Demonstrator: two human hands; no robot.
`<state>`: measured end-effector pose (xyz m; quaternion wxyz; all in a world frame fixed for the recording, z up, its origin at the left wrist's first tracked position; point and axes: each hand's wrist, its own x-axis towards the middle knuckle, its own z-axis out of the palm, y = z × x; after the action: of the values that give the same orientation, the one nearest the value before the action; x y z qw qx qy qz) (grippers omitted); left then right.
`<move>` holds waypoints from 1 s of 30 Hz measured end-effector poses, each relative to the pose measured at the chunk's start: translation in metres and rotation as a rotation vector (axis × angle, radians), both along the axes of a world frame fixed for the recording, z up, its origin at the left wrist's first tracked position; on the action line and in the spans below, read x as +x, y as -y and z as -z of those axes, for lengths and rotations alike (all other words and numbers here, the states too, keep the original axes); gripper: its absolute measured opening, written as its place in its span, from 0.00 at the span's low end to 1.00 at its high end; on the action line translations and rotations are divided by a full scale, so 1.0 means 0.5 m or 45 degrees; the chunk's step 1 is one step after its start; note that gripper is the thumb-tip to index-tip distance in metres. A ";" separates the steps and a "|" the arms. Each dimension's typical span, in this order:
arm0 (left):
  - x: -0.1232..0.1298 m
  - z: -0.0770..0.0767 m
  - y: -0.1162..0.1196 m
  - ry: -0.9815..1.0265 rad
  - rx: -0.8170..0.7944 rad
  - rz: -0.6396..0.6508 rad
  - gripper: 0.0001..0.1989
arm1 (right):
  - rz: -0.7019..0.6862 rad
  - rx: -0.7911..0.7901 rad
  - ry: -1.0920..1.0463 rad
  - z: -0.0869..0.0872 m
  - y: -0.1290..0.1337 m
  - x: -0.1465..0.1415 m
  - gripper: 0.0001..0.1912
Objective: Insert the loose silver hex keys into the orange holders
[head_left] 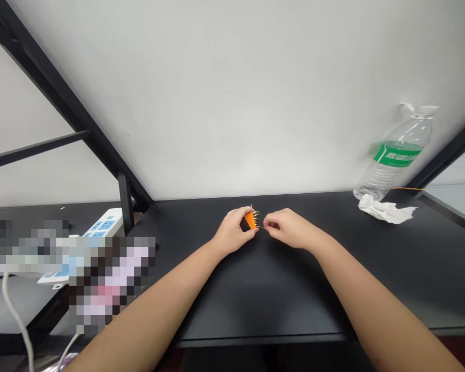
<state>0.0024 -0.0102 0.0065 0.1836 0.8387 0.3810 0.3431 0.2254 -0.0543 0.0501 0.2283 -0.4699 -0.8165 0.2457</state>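
Over the middle of the black tabletop, my left hand (235, 231) is closed around a small orange holder (250, 220), gripping it between thumb and fingers. Several thin metal rods, which look like hex keys, stick out of the holder's right side. My right hand (284, 228) is just to the right, its thumb and fingers pinched on the end of one thin metal rod (260, 227). The other end of that rod reaches the holder; whether it sits inside cannot be made out. Part of the holder is hidden by the left fingers.
A clear plastic bottle (397, 155) with a green label leans at the back right. Crumpled white tissue (387, 211) lies before it. At left are a white power strip (108, 225), cables, blurred items and a black metal frame (126, 201). A white wall backs the black table (263, 305).
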 end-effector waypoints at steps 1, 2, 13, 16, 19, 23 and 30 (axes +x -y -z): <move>0.000 0.000 0.000 -0.021 0.033 -0.003 0.24 | 0.017 -0.088 -0.075 0.000 -0.001 -0.001 0.07; -0.001 0.000 0.000 -0.040 0.067 -0.007 0.24 | 0.045 -0.205 -0.184 0.002 -0.002 -0.002 0.06; 0.004 -0.016 0.015 0.155 0.083 -0.063 0.21 | 0.178 -0.803 -1.462 0.051 -0.022 -0.055 0.24; 0.006 -0.011 0.019 0.170 0.066 -0.004 0.22 | 0.174 -0.833 -1.344 0.060 -0.022 -0.064 0.25; 0.009 -0.012 0.023 0.146 0.050 0.032 0.24 | 0.259 -0.773 -1.174 0.066 -0.026 -0.063 0.27; 0.009 -0.018 0.025 0.088 0.066 0.039 0.22 | 0.282 -0.556 -0.917 0.073 -0.032 -0.056 0.22; 0.010 -0.016 0.012 -0.135 0.089 0.085 0.20 | 0.160 -0.561 -0.976 0.091 -0.040 -0.059 0.20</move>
<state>0.0073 -0.0164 0.0145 0.1452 0.8737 0.3499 0.3051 0.1958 -0.0340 0.0048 0.4236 -0.4311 -0.5708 0.5558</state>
